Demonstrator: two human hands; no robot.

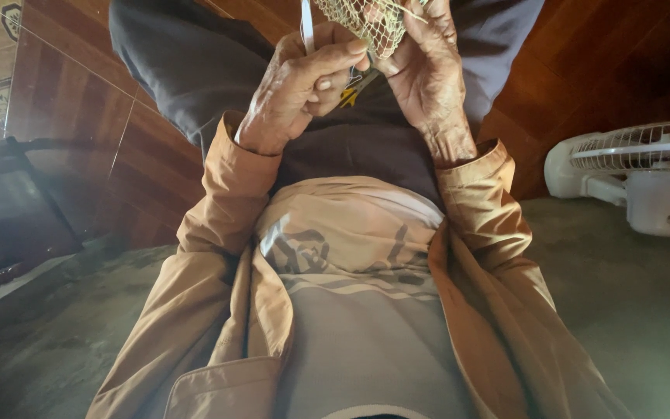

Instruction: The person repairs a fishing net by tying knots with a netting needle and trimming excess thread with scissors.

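Left hand: the left hand (296, 89) is raised in front of the body near the top of the view, its fingers curled in and pressed together, thumb laid across them, pinching a thin flat white strip (306, 23) that sticks up past the top edge.
Right hand: the right hand (424, 70) is lifted just beside the left, the two almost touching; its fingers are bent and closed on the lower end of a piece of netting, back of the hand turned to the camera.
Netting: the pale yellowish netting (370, 23) hangs from the top edge of the view between the two hands, bunched where the right fingers grip it; its upper part is cut off by the frame.
Small item between the hands: something yellow and grey (350, 95) shows in the gap under the fingers; what it is cannot be told.
Sleeves: both wrists come out of tan jacket sleeves (234, 194), the jacket open over a pale grey shirt (350, 310).
Lap: dark trousers (195, 62) lie behind the hands.
Fan: a white fan (645, 178) lies on the grey floor (622, 310) at the right edge, well apart from the hands.
Floor behind: reddish-brown tiles (79, 101) cover the upper left.
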